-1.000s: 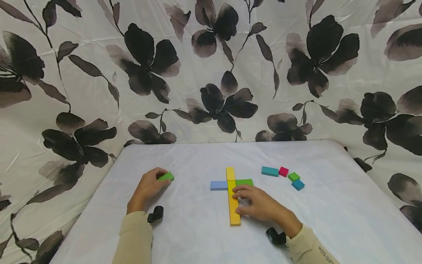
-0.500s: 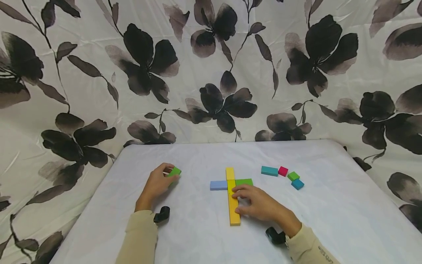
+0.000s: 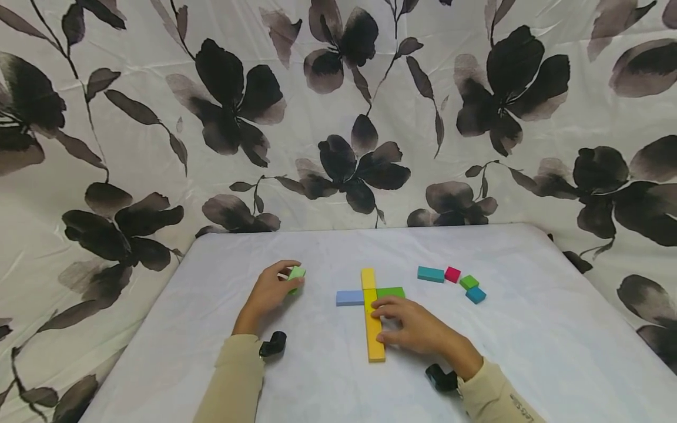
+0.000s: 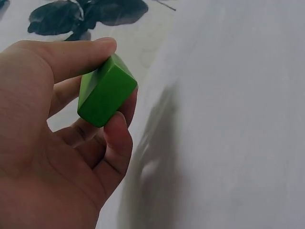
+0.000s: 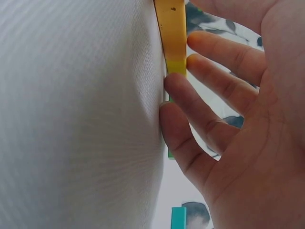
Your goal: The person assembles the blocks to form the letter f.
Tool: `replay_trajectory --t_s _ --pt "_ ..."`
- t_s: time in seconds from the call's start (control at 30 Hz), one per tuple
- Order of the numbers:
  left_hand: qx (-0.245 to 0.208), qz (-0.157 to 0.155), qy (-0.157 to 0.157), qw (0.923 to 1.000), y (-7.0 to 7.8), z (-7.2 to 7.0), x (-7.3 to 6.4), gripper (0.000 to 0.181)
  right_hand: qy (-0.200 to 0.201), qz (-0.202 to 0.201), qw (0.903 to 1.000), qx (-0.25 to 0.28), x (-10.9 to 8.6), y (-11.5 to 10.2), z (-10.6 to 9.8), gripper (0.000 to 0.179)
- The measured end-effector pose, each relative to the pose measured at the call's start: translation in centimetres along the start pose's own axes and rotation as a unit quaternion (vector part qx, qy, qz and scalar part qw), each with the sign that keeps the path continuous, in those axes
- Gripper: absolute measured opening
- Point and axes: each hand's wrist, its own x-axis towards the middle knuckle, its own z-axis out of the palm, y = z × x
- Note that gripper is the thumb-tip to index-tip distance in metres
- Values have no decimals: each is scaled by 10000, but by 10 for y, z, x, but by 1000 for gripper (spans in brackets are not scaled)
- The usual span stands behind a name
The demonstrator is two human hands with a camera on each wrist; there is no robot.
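Observation:
My left hand (image 3: pixel 268 292) pinches a green block (image 3: pixel 298 274) between thumb and fingers, left of the block arrangement. In the left wrist view, this green block (image 4: pixel 107 93) shows its end face, with a shadow on the white cloth beside it. The right hand (image 3: pixel 418 328) rests with loosely bent fingers at a long yellow block (image 3: pixel 376 343), fingertips on its top and right edge. Beyond it, a short yellow block (image 3: pixel 368 278) continues the line. A light blue block (image 3: pixel 349 298) adjoins on the left, another green block (image 3: pixel 391 292) on the right, partly behind the fingers.
Toward the back right lie a teal block (image 3: pixel 431 274), a red block (image 3: pixel 452 274), a small green block (image 3: pixel 469 282) and a blue block (image 3: pixel 475 295). White cloth (image 3: pixel 317 376) covers the table; a floral sheet (image 3: pixel 296 117) hangs behind it.
My left hand has moved right, toward the block arrangement, and the green block in it has turned more upright. The right hand and the laid blocks stay in place.

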Motion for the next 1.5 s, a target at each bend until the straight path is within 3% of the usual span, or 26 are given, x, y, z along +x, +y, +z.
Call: replay_trajectory --t_s 0.47,1.0,1.23,1.4,1.5 --pt "-517 69 -329 9981 29 29 20 42 1 64 10000 22 0 -1 0 39" --pt "-1265 -499 -505 9894 60 58 42 37 -37 110 9999 40 2 -1 0 39" --pt "-1686 -767 -720 9801 70 69 54 39 24 25 10000 64 2 2 1 39" --pt "-2363 -987 -794 9634 72 75 61 43 23 -46 9999 92 2 3 1 40" --pt "-2561 -1042 -818 9575 76 78 63 45 10 -43 10000 77 2 4 0 39"
